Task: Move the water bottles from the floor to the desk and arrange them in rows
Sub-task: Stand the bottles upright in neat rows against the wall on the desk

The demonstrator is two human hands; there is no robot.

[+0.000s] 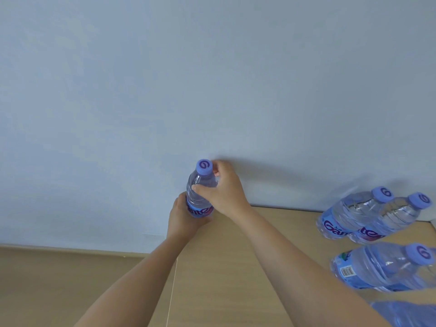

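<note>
Both hands on one bottle, held upright near the back edge of the desk, close to the wall. Left hand wraps the lower body around the label, fingers curled round it. Right hand grips the shoulder just below the cap, thumb across the front, fingers behind the neck. Can't tell whether the base touches the desk; the left hand hides it.

Other bottles stand at the right end of the desk: two touching side by side at the back, a third in front of them, a fourth cut off at the bottom right corner. All capped, well apart from the held one. The wide lens makes them look tilted.
</note>
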